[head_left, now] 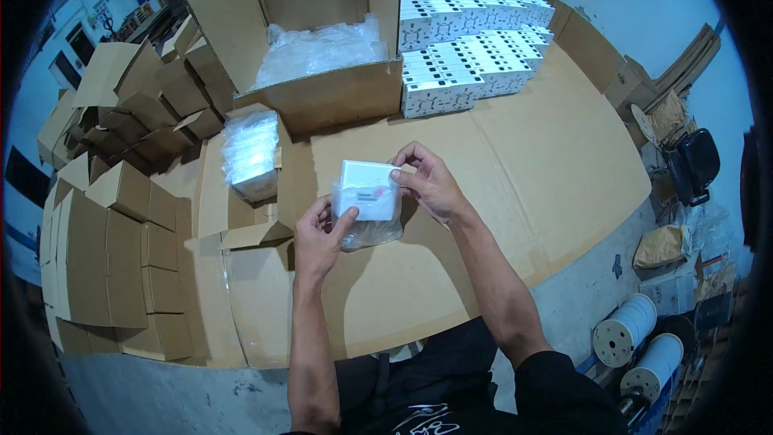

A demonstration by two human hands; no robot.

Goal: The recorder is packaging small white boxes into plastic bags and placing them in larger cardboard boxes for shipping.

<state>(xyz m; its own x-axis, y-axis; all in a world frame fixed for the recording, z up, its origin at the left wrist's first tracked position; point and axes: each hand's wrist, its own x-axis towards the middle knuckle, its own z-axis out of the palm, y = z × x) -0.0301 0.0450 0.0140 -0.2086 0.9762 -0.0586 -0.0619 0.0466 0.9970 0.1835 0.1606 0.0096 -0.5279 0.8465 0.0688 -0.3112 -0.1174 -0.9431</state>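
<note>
A small flat white box sits partly inside a clear plastic bag, its upper end sticking out of the bag. My left hand grips box and bag together at the lower left, thumb on the front. At the upper right corner, my right hand pinches the box edge; whether it also holds the bag's rim, I cannot tell. Just left of my hands stands an open carton with a row of bagged white boxes in it.
A large open carton of loose clear plastic bags stands behind. Stacked white boxes fill the back right of the cardboard-covered table. Brown cartons pile up at left. Wire spools stand on the floor at right.
</note>
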